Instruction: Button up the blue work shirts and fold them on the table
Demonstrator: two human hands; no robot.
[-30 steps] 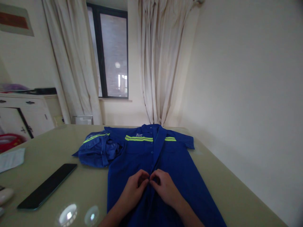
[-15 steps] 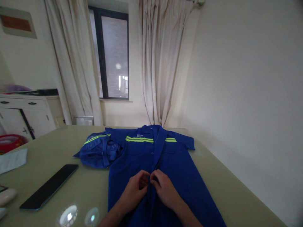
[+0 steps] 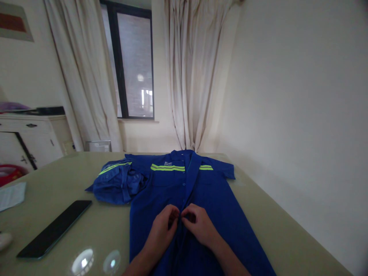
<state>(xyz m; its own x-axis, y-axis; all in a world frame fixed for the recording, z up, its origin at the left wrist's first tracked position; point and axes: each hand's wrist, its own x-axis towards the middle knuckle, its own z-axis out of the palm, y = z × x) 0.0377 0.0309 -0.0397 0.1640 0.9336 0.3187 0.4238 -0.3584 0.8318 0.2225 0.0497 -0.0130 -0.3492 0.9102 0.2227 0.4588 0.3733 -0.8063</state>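
Observation:
A blue short-sleeved work shirt (image 3: 161,188) with yellow-green stripes across the chest lies front up, its collar at the far end. Buttons run down its front opening, and the upper front edge is folded back. My left hand (image 3: 166,222) pinches the shirt's front edge near the middle, thumb and fingers closed. Right beside it, my right hand (image 3: 198,222) pinches the same edge, its thumb and forefinger curled together. The fingertips almost meet, and whatever small part of the cloth sits between them is hidden.
A bundled blue garment (image 3: 115,184) with a yellow-green stripe lies by the shirt's left sleeve. Left of it are a dark flat slab (image 3: 56,228) and a paper sheet (image 3: 13,195) on the greenish table (image 3: 94,237). A wall (image 3: 301,115) stands close at right.
Both hands stay at the shirt's front edge, with only slight finger movement. The whole view has shifted a little, so things appear slightly further left.

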